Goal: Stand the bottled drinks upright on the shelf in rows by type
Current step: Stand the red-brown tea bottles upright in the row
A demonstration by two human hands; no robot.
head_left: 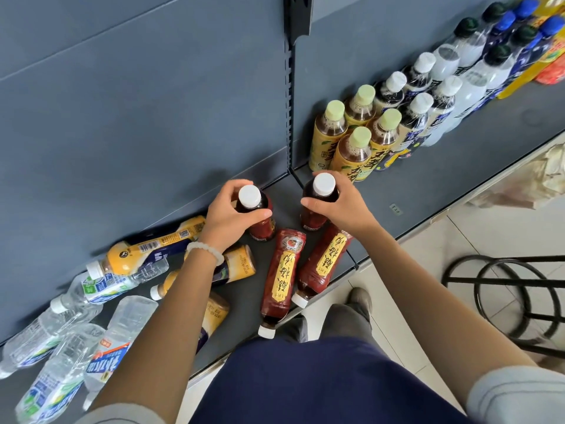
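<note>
Left grip: left hand (pixel 233 209) curls round the neck of an upright red bottle (pixel 260 221), thumb and fingers closed on it.
Right grip: right hand (pixel 342 206) wraps another upright red bottle (pixel 315 209) below its white cap.
Position: both stand on the grey shelf (pixel 458 179), near the back panel.
Lying flat: two more red bottles (pixel 282 276) just in front; water bottles (pixel 61 341) left.
Standing rows: green-capped tea bottles (pixel 351 139) right.

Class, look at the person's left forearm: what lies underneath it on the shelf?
Under the left forearm lie toppled yellow-labelled bottles on the shelf, and a clear water bottle beside them. The arm covers their middles, so their count is unclear.
</note>
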